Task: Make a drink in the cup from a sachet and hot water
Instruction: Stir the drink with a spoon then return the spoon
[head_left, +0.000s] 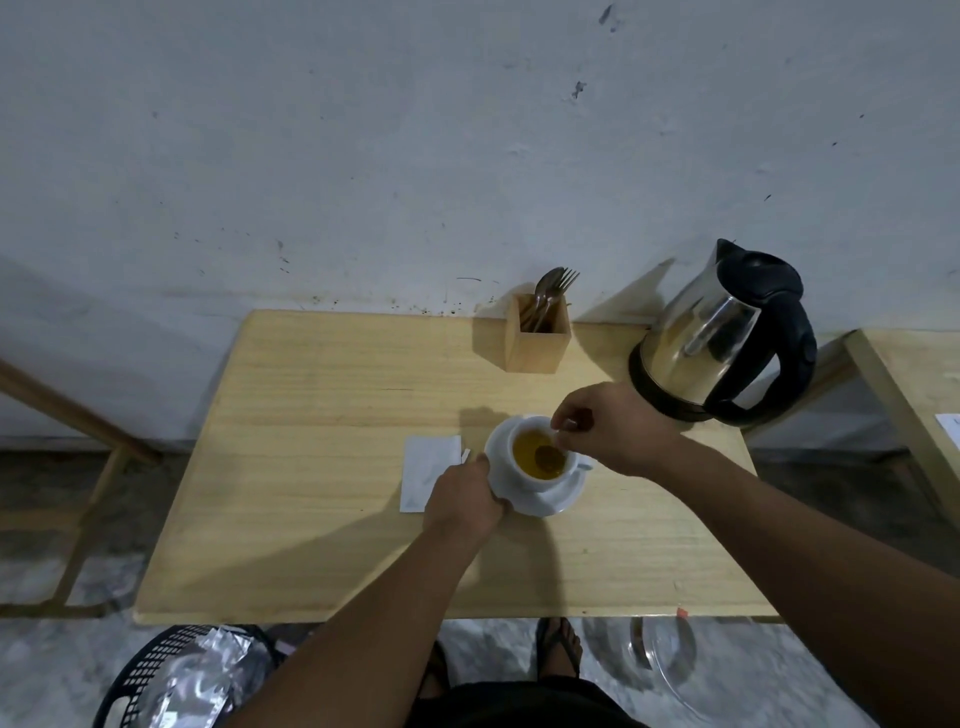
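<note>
Left hand: the left hand (464, 496) reaches in from below, fingers closed on the near-left rim of the saucer (558, 501)
Right hand: the right hand (613, 426) hangs over the far side of the cup (540, 457), wrist bent, fingertips pinched on the thin handle of a spoon (551, 451) whose bowl sits in the drink
Cup: white, upright on the saucer near the middle of the table (322, 467), handle pointing right
Cup contents: amber-yellow liquid, with the dark spoon bowl showing in it
Sachet: a white sachet (428, 470) lies flat on the table just left of the saucer, partly under the left hand; a small white scrap lies beside its upper right corner
Kettle: a steel kettle (722, 332) with black lid and handle stands at the far right corner, just beyond the right wrist
Cutlery box: a wooden box (535, 338) against the wall holds spoons and a fork
Basket: a black basket (156, 670) on the floor at lower left holds crumpled silver foil wrappers
</note>
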